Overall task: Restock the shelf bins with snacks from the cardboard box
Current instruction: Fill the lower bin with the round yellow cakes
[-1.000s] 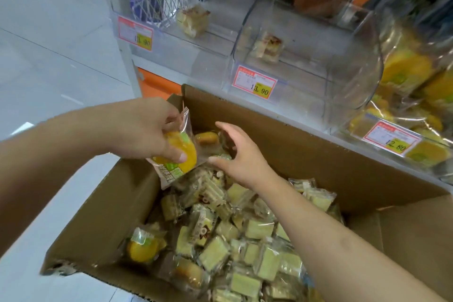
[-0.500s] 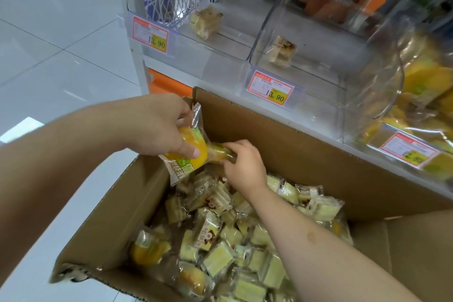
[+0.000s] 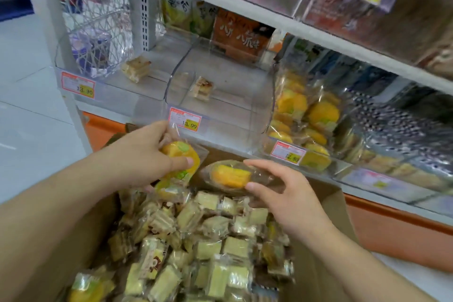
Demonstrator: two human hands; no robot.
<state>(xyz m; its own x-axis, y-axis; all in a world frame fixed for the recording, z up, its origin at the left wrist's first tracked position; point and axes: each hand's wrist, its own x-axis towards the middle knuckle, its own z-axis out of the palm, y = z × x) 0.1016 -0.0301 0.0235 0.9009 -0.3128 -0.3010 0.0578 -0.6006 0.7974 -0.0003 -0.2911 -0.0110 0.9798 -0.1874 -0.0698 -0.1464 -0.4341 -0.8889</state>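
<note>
An open cardboard box (image 3: 316, 274) below me is full of small wrapped pale-green snack squares (image 3: 208, 247). My left hand (image 3: 144, 157) grips a yellow wrapped cake (image 3: 180, 158) above the box's far edge, with a second yellow pack (image 3: 169, 190) just under it. My right hand (image 3: 284, 193) pinches another yellow wrapped cake (image 3: 230, 175) between thumb and fingers, lifted above the box. On the shelf to the right, a clear bin (image 3: 304, 120) holds several of the same yellow cakes.
Two clear bins at the left (image 3: 137, 70) and middle (image 3: 203, 88) each hold a single pale cake. Price tags (image 3: 186, 121) line the shelf front. Above runs another shelf of packaged snacks (image 3: 240, 34). An orange base panel (image 3: 397, 230) runs under the shelf; white floor lies left.
My right hand has taken a yellow cake out of the box and raised it to the right. My left hand rose slightly with its cake. The view tilted up toward the shelf.
</note>
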